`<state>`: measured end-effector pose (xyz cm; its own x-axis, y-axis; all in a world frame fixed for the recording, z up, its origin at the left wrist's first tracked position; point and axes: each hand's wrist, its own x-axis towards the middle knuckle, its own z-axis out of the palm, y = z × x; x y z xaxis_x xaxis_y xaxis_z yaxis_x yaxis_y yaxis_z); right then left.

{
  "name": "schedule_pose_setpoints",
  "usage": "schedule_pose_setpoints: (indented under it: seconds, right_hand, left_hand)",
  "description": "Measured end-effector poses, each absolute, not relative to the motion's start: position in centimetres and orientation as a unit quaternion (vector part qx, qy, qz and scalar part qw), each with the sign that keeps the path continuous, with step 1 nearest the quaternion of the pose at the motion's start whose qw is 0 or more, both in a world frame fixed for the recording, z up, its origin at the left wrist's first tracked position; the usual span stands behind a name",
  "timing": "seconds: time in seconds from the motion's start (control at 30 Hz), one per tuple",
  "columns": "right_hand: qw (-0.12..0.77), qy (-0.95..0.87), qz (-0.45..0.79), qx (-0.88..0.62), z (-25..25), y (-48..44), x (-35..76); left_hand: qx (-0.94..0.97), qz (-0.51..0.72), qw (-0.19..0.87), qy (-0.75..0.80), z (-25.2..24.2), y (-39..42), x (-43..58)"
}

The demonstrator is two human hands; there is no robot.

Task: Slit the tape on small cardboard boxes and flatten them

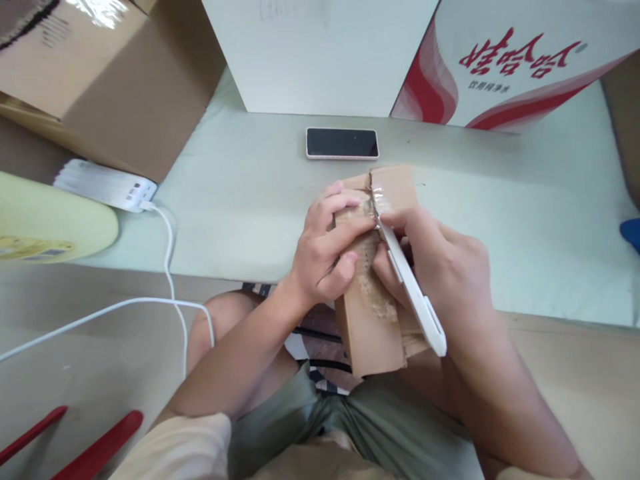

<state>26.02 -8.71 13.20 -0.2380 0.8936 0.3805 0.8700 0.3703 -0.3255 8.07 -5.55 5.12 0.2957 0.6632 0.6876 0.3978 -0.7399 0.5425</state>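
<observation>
A small brown cardboard box with clear tape across it extends from the table's front edge out over my lap. My left hand is closed on its left side, with the fingers lying across the top. In my right hand is a white utility knife, its front end against the taped seam of the box. The right fingers are wrapped round the knife, and the thumb lies near its front. Whether the blade is inside the cardboard is hidden by my fingers.
A phone lies behind the box on the pale green table. White cartons stand at the back. To the left are a large cardboard box, a white power bank with a cable, and a yellow-green container.
</observation>
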Motion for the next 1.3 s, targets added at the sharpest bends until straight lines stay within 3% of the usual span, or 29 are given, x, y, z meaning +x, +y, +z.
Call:
schedule_pose_setpoints:
  seconds: [0.6,0.83,1.3]
  right_hand:
    - [0.232,-0.793,0.005,-0.564,12.9,-8.4,26.0]
    - [0.254,-0.779,0.047,-0.571,13.2,-8.4,26.3]
    - [0.322,-0.772,0.121,-0.534,12.6,-8.1,27.0]
  left_hand:
    - [0.788,0.495,0.141,0.338,5.1,-5.6,8.2]
    - [0.793,0.464,0.124,0.374,5.3,-5.7,8.3]
    - [0.786,0.514,0.121,0.322,4.8,-5.3,8.3]
